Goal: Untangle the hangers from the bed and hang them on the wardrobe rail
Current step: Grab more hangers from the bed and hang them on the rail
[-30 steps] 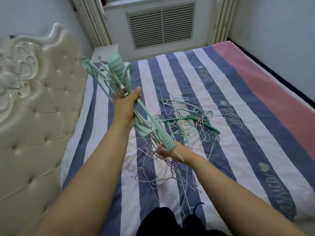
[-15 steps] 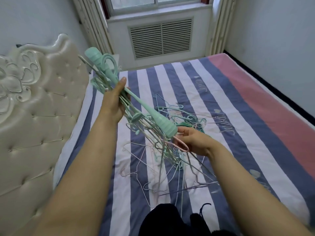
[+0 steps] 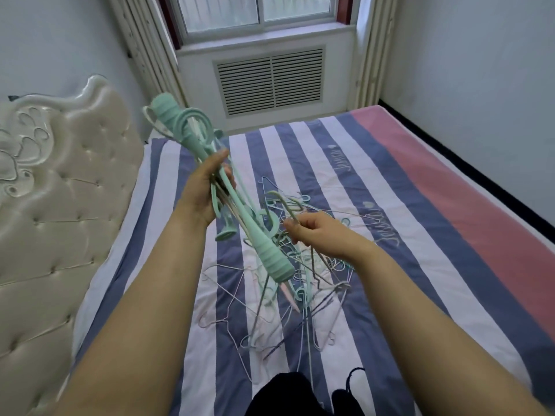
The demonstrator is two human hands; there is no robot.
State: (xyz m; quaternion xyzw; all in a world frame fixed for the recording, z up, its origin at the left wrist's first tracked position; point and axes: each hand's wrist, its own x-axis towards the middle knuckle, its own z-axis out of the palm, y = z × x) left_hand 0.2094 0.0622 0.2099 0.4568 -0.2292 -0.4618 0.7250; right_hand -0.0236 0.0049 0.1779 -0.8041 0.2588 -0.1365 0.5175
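The left hand point(image 3: 204, 190) grips a bundle of mint green hangers point(image 3: 240, 205) around its middle, with the fingers curled round the thin bars. The bundle is tilted: its upper end with the hooks points toward the window point(image 3: 258, 10), and its thick ribbed end hangs low over the bed point(image 3: 420, 181). The right hand point(image 3: 318, 232) is just beside the lower part of the bundle. Its fingers pinch a thin wire hanger point(image 3: 282, 202) whose hook curves up above the fingertips. More thin wires hang down from this hand.

Under both hands a tangled pile of hangers point(image 3: 270, 310) lies on the striped blanket, near the middle of the bed and a little toward the near edge. Some wires of the pile seem caught in the lifted bundle, but I cannot tell which ones.

The padded headboard point(image 3: 60, 205) stands close on the left side. The right part of the bed, with the pink stripe, is bare up to its edge, where a dark gap runs along the wall point(image 3: 480, 70). Beyond the far edge of the bed there is a vent grille point(image 3: 270, 81) under the window.
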